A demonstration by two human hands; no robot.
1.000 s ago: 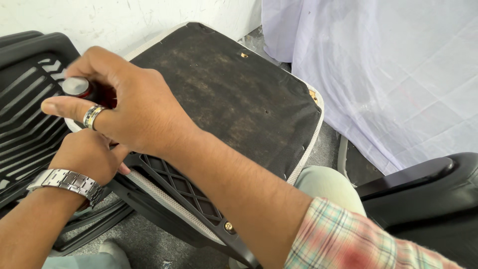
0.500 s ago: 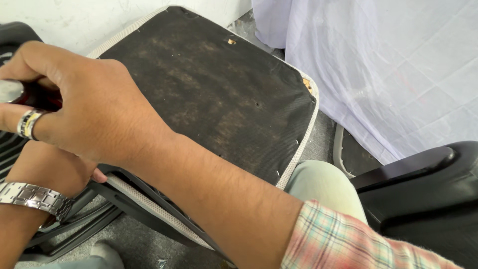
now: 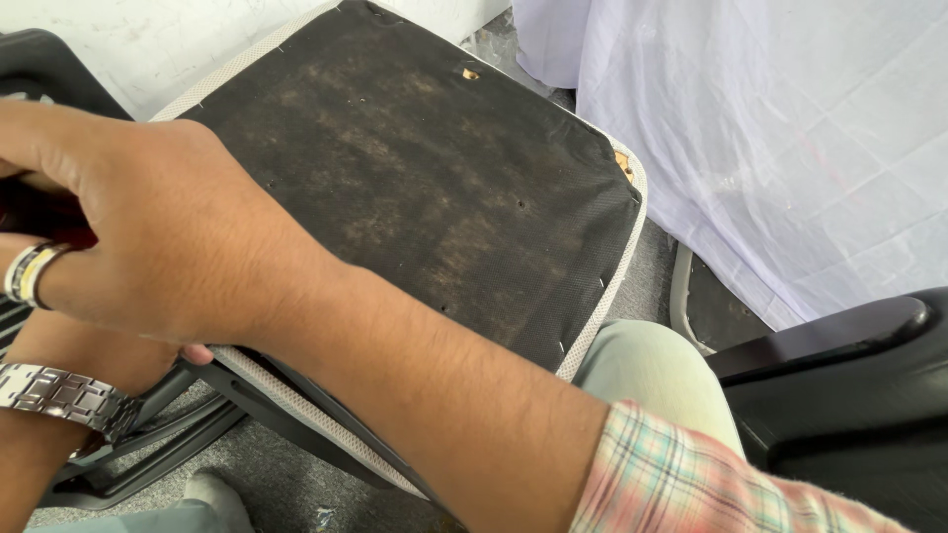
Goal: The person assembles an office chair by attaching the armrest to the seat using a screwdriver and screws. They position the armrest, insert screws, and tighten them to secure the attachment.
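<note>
Hands meet at the left edge of an upturned chair seat [image 3: 425, 188], whose dark, stained fabric underside faces up inside a pale stapled border. The right hand [image 3: 168, 232], wearing a ring, reaches across with its fingers [image 3: 44, 148] curled together around a small dark object [image 3: 35, 212] that is mostly hidden, so what it is cannot be told. The left hand [image 3: 94, 350], with a metal watch at the wrist, sits just beneath those fingers, touching the seat's near-left edge; whether its own fingers are gripping cannot be told. The seat stretches away to the right of the fingers. The work looks to be midway: the seat is turned over, and nothing is visibly attached to its underside.
</note>
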